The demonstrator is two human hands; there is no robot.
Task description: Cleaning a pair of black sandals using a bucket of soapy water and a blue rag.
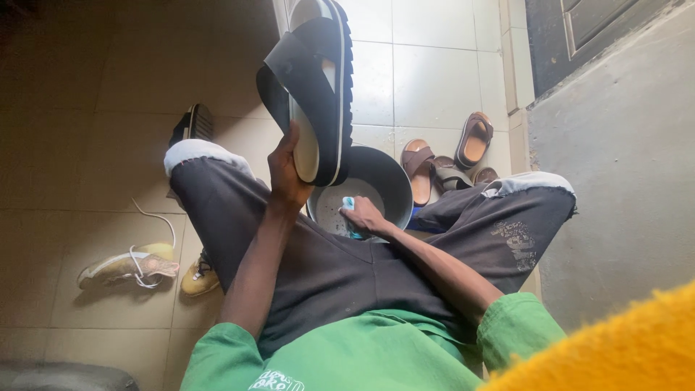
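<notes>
- The tiled floor point(434, 80) fills the view, pale and glossy, with footwear scattered on it.
- The person sits with knees apart in dark trousers point(326, 268) and a green shirt point(362, 355).
- A grey round basin point(387, 174) stands on the floor between the knees, a little cloudy water in its bottom.
- The black-strapped platform sandal point(318, 87) is up in the air above the basin, tilted on end, white footbed showing.
- The left hand point(286, 174) has its grip wrapped round the sandal's lower end, holding it up.
- The right hand point(362, 215) is down inside the basin, grip closed on a small blue-and-white brush point(350, 206); what kind of brush, I cannot tell.
- Brown sandals point(474, 137) lie beyond the basin, near the step.
- A worn yellow sneaker point(130, 266) with a loose white lace lies at left, well apart from the basin.
</notes>
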